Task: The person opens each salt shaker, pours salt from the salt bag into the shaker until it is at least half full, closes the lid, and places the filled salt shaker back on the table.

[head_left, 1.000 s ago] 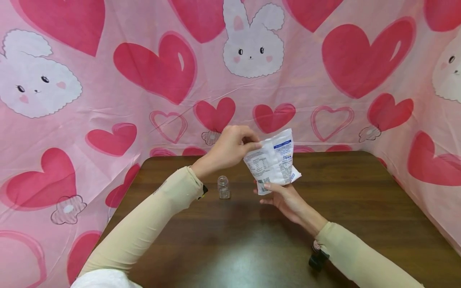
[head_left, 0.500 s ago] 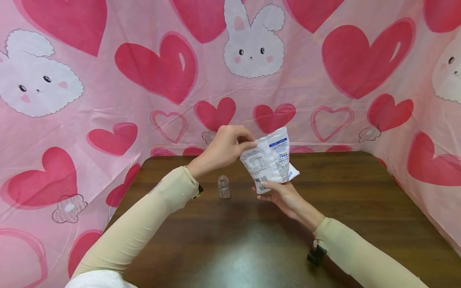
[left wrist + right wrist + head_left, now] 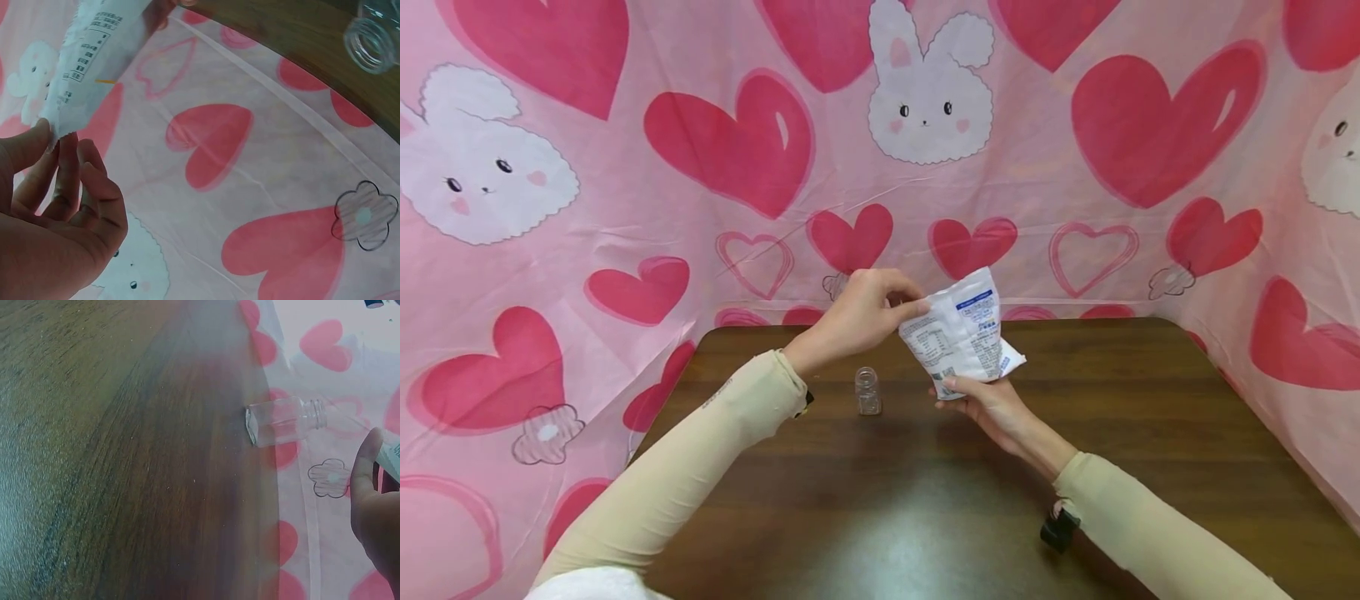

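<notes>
A white printed packet (image 3: 958,333) with a blue strip is held up over the far part of the table. My left hand (image 3: 868,312) pinches its upper left corner between thumb and fingers; the left wrist view shows that corner of the packet (image 3: 94,69) in the fingertips of the left hand (image 3: 69,212). My right hand (image 3: 996,412) grips the packet from below, thumb across the printed face, the other fingers mostly hidden behind it. To the left of the right hand, an uncapped clear glass bottle (image 3: 868,392) stands upright on the table.
The dark wooden table (image 3: 850,500) reaches back to a pink cloth (image 3: 1030,250) with hearts and rabbits, which hangs behind it and along both sides. A black wrist device (image 3: 1060,529) is strapped under the right sleeve.
Both hands and the packet have shifted slightly left, with a small tilt of the packet. The grip of each hand is the same, and the bottle stays in place.
</notes>
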{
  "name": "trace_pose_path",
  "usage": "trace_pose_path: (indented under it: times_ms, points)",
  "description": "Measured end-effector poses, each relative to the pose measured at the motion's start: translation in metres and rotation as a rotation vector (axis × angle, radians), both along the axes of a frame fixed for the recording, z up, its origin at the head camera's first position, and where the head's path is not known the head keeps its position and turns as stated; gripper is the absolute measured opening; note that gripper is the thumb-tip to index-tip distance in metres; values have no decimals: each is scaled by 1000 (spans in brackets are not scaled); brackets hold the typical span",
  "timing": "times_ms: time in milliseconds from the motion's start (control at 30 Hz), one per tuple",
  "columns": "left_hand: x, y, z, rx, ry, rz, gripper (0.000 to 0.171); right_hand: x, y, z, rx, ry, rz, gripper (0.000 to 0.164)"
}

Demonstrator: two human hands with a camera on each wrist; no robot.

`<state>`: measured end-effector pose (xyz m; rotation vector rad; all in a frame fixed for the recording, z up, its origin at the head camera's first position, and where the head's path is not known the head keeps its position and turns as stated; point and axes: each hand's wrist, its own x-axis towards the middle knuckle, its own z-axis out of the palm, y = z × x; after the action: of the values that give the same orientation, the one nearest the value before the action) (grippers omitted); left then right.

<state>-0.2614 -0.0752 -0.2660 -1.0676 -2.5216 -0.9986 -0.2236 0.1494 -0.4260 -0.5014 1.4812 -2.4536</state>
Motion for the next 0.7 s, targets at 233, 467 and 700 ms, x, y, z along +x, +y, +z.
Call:
trace_pose_path:
  times_ms: [233, 467, 700]
  points:
    - [0, -14, -6, -15, 14, -12, 9, -2, -1, -1, 25, 3, -10, 34]
    - [-1, -23, -8, -19, 16, -12, 12, -5, -2, -2, 36, -8, -27, 33]
    - [-1, -27, -10, -36, -1, 11, 14, -9, -6, 0, 62, -6, -35, 36]
